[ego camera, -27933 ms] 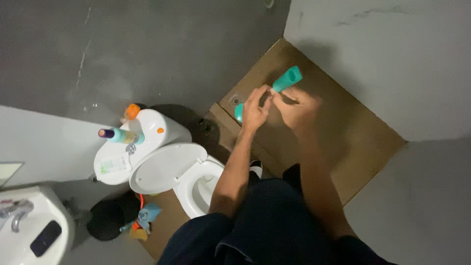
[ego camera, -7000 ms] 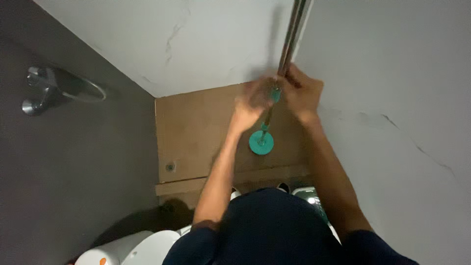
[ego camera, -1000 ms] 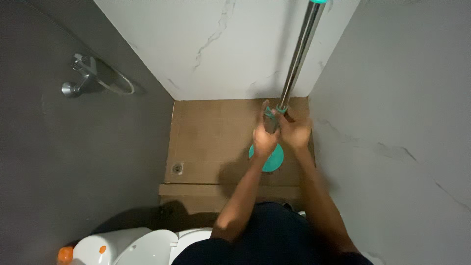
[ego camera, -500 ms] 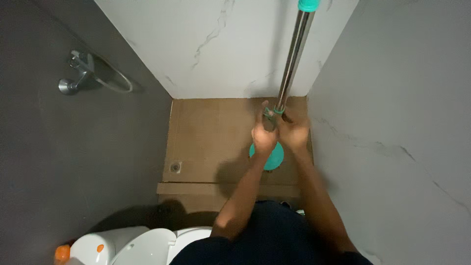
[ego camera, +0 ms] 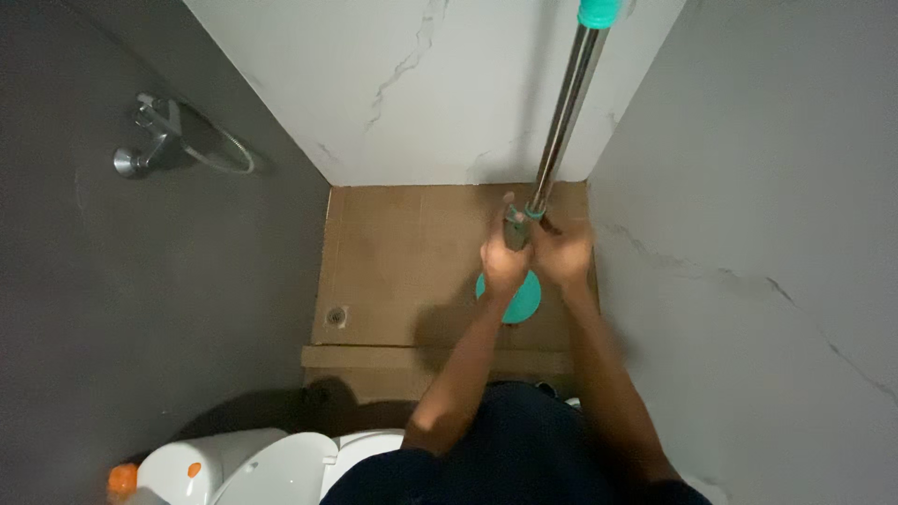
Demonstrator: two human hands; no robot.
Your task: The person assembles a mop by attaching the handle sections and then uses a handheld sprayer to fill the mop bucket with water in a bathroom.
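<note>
Barely anything has shifted since half a second ago: my view sits a touch lower and both hands keep their hold on the mop pole (ego camera: 561,122). My left hand (ego camera: 505,264) wraps the teal joint low on the pole, grip closed around it; my right hand (ego camera: 561,254) closes on the pole just beside it, touching. From both grips the pole's long axis runs up and away toward the white marble wall (ego camera: 421,84), teal cap (ego camera: 597,13) at the far end. Below the hands, the teal round mop base (ego camera: 516,297) rests on the brown floor (ego camera: 393,262), left of the grey side wall.
</note>
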